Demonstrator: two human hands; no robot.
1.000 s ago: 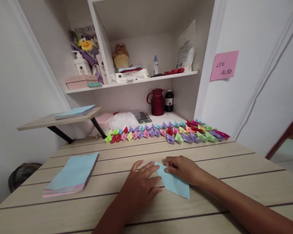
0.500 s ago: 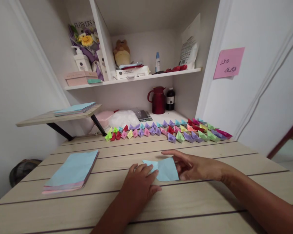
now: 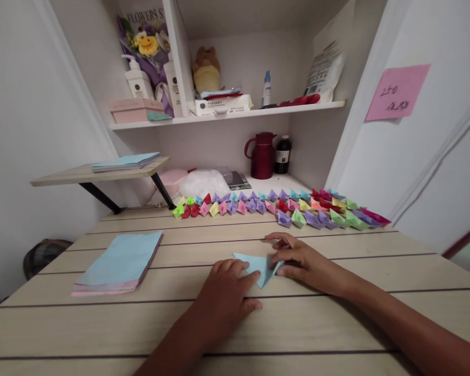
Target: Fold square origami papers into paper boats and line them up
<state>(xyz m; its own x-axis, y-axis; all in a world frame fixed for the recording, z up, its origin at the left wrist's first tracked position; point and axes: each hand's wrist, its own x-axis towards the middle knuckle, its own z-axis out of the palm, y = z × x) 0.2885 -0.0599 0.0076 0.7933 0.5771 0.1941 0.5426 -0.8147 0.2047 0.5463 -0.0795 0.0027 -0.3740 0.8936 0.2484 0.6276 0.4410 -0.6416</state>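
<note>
- Left hand (image 3: 227, 290): fingers close together (thumb spread aside), on the blue paper (image 3: 263, 268).
- Right hand (image 3: 303, 265): fingers pinching its raised edge.
- Paper boats (image 3: 284, 219): beyond, in rows.

"FLOWERS" on the bouquet's backing (image 3: 145, 16), "250" on the pink note (image 3: 398, 93)

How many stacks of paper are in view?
2: a lower stack lies on the tabletop, left of the left hand; an upper stack sits on the raised shelf. The blue paper under that hand isn't counted.
</note>
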